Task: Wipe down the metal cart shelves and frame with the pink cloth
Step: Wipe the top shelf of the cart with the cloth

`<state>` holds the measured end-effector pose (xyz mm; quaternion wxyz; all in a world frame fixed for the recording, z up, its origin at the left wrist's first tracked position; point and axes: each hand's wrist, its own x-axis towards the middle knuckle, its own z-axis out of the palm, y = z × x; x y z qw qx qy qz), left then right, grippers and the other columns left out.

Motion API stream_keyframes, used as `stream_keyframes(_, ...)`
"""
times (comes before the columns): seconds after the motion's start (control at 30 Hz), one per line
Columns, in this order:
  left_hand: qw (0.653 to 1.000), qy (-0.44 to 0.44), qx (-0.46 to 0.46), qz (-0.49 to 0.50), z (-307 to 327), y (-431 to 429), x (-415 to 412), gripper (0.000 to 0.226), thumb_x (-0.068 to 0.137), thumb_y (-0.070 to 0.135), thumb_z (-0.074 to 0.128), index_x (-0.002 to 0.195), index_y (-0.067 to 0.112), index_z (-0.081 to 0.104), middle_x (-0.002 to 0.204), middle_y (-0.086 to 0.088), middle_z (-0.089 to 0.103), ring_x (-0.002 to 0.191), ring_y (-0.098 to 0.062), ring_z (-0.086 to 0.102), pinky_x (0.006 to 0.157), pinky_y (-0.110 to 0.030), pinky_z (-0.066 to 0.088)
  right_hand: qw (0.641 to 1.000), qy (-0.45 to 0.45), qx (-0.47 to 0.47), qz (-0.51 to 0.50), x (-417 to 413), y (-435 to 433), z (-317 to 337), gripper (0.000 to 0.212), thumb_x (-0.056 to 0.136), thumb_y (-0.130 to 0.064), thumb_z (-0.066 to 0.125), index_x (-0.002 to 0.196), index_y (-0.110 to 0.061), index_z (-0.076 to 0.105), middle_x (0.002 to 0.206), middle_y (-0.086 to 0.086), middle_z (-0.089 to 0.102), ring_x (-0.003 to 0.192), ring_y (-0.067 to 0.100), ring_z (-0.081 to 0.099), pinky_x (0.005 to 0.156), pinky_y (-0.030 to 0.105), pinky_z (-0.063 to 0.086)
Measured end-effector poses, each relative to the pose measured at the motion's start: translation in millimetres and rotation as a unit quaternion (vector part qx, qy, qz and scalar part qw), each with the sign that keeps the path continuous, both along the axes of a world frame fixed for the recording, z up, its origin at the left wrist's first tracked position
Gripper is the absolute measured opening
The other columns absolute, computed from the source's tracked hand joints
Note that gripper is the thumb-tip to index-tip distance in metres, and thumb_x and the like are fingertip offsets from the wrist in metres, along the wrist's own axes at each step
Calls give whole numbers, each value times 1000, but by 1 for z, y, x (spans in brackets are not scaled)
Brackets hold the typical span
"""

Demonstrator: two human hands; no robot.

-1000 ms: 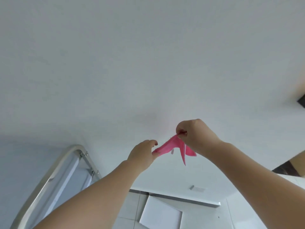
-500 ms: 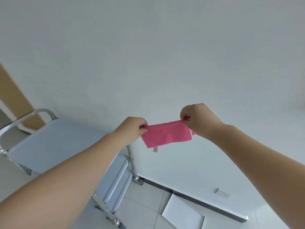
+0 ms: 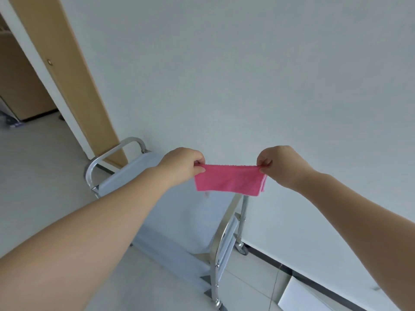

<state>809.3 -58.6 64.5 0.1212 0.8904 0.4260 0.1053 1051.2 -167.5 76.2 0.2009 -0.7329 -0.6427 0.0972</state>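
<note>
Head view is showing a broad, matte, pale grey wall [image 3: 247, 75] filling most of what I am seeing from beside the person. Glossy light floor tiles [image 3: 33, 171] are spreading out to the left and under the cart, and a dark baseboard strip [image 3: 298, 271] is running along the foot of the wall. A tan wooden door frame [image 3: 67, 75], flat and smooth, is slanting across the upper left.

Below the arms the metal cart [image 3: 175, 232] is standing close to the wall. Its top shelf [image 3: 132, 173] is showing as a flat rectangular tray with a dull sheen. A rounded tubular handle [image 3: 114, 150] is looping up at its far end, and shiny legs [image 3: 244, 212] are running down past a lower shelf [image 3: 226, 239] to a small caster [image 3: 243, 249]. A flat white board [image 3: 303, 297] is lying on the floor at the lower right, by the baseboard.

Both bare forearms are reaching forward. Between them the pink cloth [image 3: 229, 180] is hanging in the air in front of the cart's right edge. It is looking like soft, nubby terry, folded into a rectangle, with its top edge being pulled taut. The left hand [image 3: 182, 163] is pinching the cloth's upper left corner between thumb and curled fingers. The right hand [image 3: 283, 164] is pinching the upper right corner the same way. A small pale tag [image 3: 206, 194] is dangling from the cloth's lower left edge.
</note>
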Motion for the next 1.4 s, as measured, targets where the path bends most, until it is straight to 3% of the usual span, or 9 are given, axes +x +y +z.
stream_keyframes(0.17, 999, -2, -39, 9, -13, 54, -82, 15, 88, 27, 65, 97, 16, 68, 86, 7, 61, 78, -12, 57, 68, -25, 42, 999, 5, -30, 13, -78, 60, -24, 19, 84, -1, 56, 88, -14, 70, 84, 0, 66, 80, 20, 59, 69, 28, 49)
stream_keyframes(0.33, 997, -16, -76, 12, -40, 96, -113, 12, 88, 26, 66, 94, 16, 68, 84, 8, 62, 73, -4, 55, 62, -15, 39, 996, -36, -73, 28, -111, 103, -55, 25, 88, 0, 48, 84, -15, 67, 82, 1, 61, 76, 21, 56, 63, 25, 41)
stream_keyframes(0.47, 994, -23, -105, 16, -67, 124, -110, 13, 86, 20, 67, 96, 12, 70, 88, 2, 66, 78, -11, 59, 70, -21, 46, 995, -28, -98, 4, -109, 135, -84, 36, 82, 4, 41, 70, -25, 58, 78, -2, 60, 72, 20, 55, 66, 33, 50)
stream_keyframes(0.73, 988, 20, -150, -8, -110, 192, -81, 17, 85, 4, 60, 96, 11, 70, 90, 0, 64, 81, -14, 58, 72, -20, 41, 988, -17, -151, -22, -86, 186, -132, 32, 87, 2, 43, 91, -20, 66, 92, -2, 64, 88, 21, 59, 67, 27, 42)
stream_keyframes(0.9, 982, 32, -178, -58, -142, 232, -60, 14, 83, 4, 61, 92, 12, 69, 84, 3, 60, 79, -14, 57, 71, -20, 41, 979, -44, -191, -53, -78, 199, -155, 34, 89, 0, 42, 98, -23, 66, 93, -2, 65, 86, 19, 54, 81, 29, 45)
stream_keyframes(1.0, 974, 45, -190, -117, -166, 262, -41, 12, 84, 6, 62, 91, 11, 69, 83, 3, 60, 82, -17, 59, 73, -24, 44, 968, -29, -220, -114, -81, 201, -167, 34, 89, 2, 43, 98, -21, 66, 78, -4, 51, 79, 18, 53, 70, 29, 51)
stream_keyframes(1.13, 959, 47, -187, -209, -193, 285, -6, 9, 85, 8, 62, 90, 11, 69, 82, 0, 59, 77, -18, 54, 67, -23, 38, 937, -48, -262, -225, -97, 187, -180, 32, 78, 7, 41, 87, -16, 61, 85, 3, 58, 78, 26, 59, 63, 30, 46)
stream_keyframes(1.4, 909, 71, -226, -343, -265, 282, 21, 20, 82, -3, 56, 92, 6, 70, 97, -12, 68, 92, -28, 61, 73, -22, 39, 887, -46, -310, -340, -169, 155, -217, 26, 83, 5, 41, 89, -15, 56, 85, 1, 49, 76, 23, 52, 61, 30, 38)
